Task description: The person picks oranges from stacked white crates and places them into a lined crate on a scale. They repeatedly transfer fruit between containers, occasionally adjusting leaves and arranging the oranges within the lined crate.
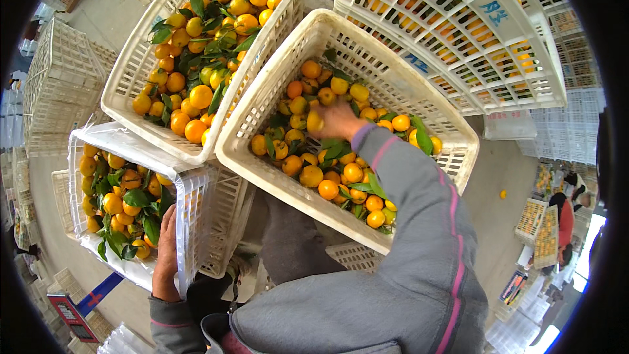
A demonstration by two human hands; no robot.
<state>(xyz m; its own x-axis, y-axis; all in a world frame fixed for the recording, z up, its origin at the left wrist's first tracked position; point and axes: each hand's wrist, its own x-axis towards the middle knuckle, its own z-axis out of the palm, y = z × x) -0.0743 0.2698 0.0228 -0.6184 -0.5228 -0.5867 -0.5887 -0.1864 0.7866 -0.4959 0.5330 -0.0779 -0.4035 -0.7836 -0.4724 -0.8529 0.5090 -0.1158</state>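
My right hand [339, 120], blurred by motion, is down inside a cream plastic crate [275, 196] of mandarin oranges with leaves. Its fingers are closed around a yellow-orange mandarin [314, 122], which is blurred too. To the left, a smaller white crate [189, 206] lined with clear plastic film [123, 132] holds more leafy mandarins [131, 179]. My left hand [167, 250] grips this crate's near right side, its fingers over the rim and beside the fruit; the thumb is hidden.
Another full crate [128, 78] of mandarins stands at the far left. Stacked white crates [452, 34] of fruit bear blue writing at the far right. A stray mandarin [502, 194] lies on the concrete floor [496, 226]. People [565, 221] are beside crates at right.
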